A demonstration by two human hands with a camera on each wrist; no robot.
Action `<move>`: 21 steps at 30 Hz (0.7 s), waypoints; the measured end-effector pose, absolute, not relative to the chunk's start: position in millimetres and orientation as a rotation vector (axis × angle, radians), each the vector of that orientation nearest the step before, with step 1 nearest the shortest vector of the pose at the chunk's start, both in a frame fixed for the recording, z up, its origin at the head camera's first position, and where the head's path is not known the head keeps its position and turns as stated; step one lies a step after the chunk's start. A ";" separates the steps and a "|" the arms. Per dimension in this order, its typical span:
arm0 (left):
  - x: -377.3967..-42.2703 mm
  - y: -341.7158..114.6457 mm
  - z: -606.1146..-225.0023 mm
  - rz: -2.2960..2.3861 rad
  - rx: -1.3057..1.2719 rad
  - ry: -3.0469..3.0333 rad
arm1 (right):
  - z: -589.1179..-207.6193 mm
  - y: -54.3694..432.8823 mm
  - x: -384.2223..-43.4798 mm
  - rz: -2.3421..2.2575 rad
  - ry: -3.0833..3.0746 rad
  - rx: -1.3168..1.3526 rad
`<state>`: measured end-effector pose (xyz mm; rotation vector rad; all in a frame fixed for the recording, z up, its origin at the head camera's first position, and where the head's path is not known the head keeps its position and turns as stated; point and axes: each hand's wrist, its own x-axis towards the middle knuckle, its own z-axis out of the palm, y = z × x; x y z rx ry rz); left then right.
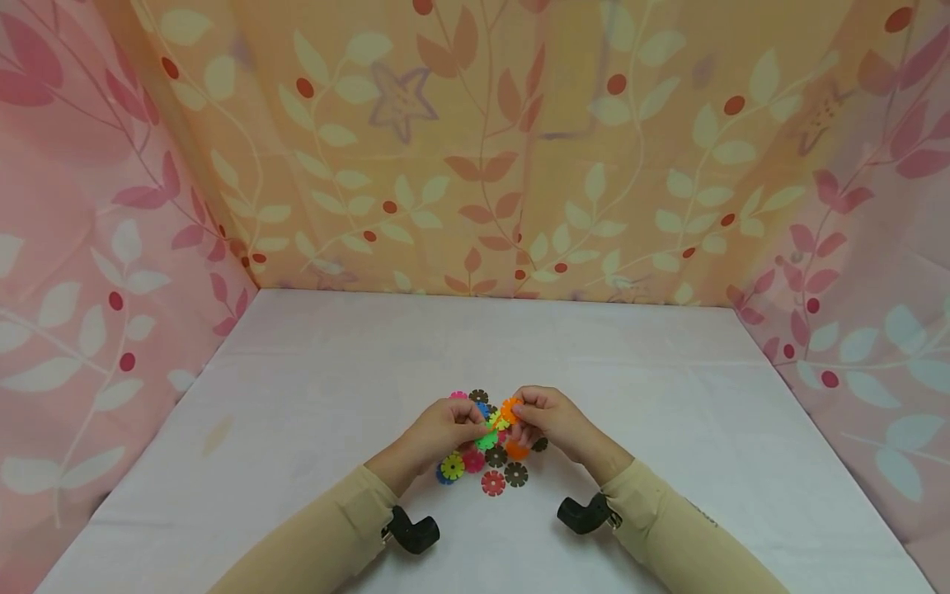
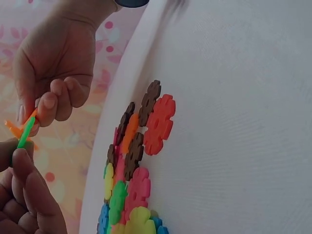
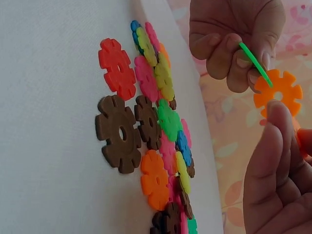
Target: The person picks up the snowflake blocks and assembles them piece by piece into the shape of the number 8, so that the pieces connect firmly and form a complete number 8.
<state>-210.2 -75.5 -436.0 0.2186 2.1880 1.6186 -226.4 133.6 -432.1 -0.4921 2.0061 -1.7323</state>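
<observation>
Left hand point(image 1: 444, 429): thumb and index finger closed in a pinch on a green disc point(image 3: 256, 65), held edge-on to the right wrist view, the other fingers curled. Right hand point(image 1: 555, 419): thumb and fingers clamped on an orange disc point(image 3: 290, 88), its notched rim turned toward the left hand. Between the two hands, raised off the surface point(image 1: 631, 355), the green edge meets the orange rim at an angle; whether it is seated in a notch cannot be told. A further orange part point(image 3: 298, 127) shows behind the right thumb, and whether it is a separate disc is unclear.

Stage, as judged: one join appears to be in progress between the hands, while most of the pieces remain unjoined. The loose discs lie mostly flat and close together, some overlapping, with no join discernible among them.

Surroundings, outward from the hands: a loose orange disc point(image 1: 518, 451) lies just below the right hand; a yellow disc point(image 1: 453, 467) lies on the body side of the left hand, partly over a blue disc point(image 1: 444, 478). Nearer the body than both hands lie a red disc point(image 1: 493, 487) and, beside it, a brown disc point(image 1: 515, 481). Well beyond the hands hangs a leaf-patterned curtain point(image 1: 460, 124)
</observation>
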 end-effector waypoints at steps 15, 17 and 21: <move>-212.2 -74.6 -435.8 1.627 0.196 2.028 | -424.9 130.7 -223.3 -1.704 2.044 -0.459; -211.8 -74.1 -435.9 1.612 0.216 2.051 | -427.5 130.9 -224.3 -1.700 2.044 -0.471; -211.8 -73.7 -435.7 1.598 0.237 2.074 | -429.6 131.2 -225.2 -1.684 2.041 -0.494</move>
